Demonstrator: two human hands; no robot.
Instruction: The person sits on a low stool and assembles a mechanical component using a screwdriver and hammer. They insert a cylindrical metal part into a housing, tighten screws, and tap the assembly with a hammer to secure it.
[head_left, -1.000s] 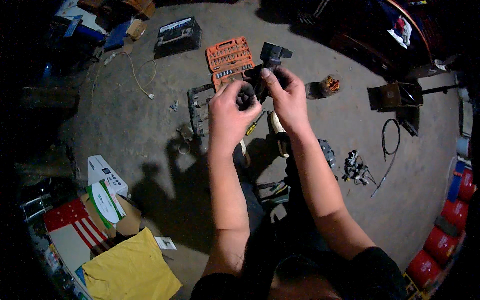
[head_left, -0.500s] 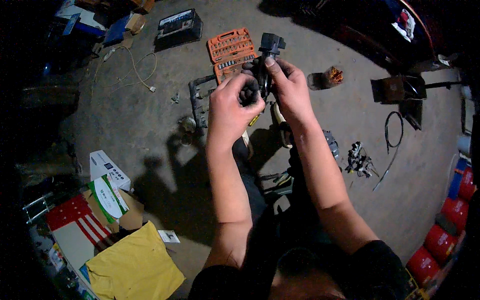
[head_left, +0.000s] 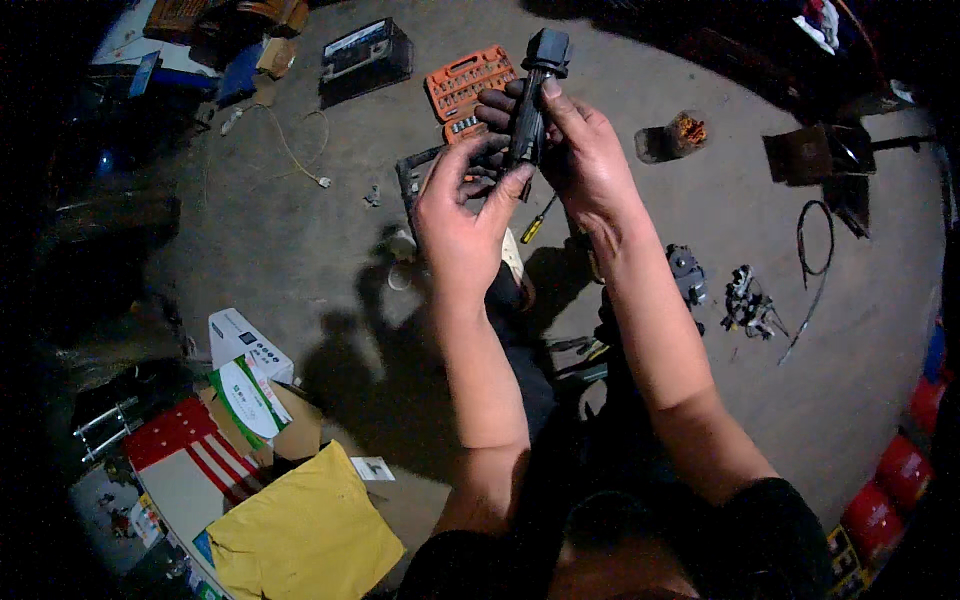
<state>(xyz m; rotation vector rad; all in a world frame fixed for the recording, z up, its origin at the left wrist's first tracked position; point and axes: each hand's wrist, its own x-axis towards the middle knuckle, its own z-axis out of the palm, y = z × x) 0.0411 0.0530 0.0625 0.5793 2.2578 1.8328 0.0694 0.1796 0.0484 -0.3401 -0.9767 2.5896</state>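
Concrete floor point(head_left: 255, 240) bears an open orange socket set point(head_left: 468, 84); above it, slightly tilted, a black ignition coil point(head_left: 532, 115) is gripped by the right hand point(head_left: 592, 155), the left hand point(head_left: 462, 205) pinching its lower end.

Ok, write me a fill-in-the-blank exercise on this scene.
1. The right hand holds a long-stemmed part coloured ____.
2. The open socket case is coloured ____.
3. The screwdriver has a mainly ____ handle.
4. In the picture, the car battery sits to the ____ of the socket case.

Missing words: black; orange; yellow; left.
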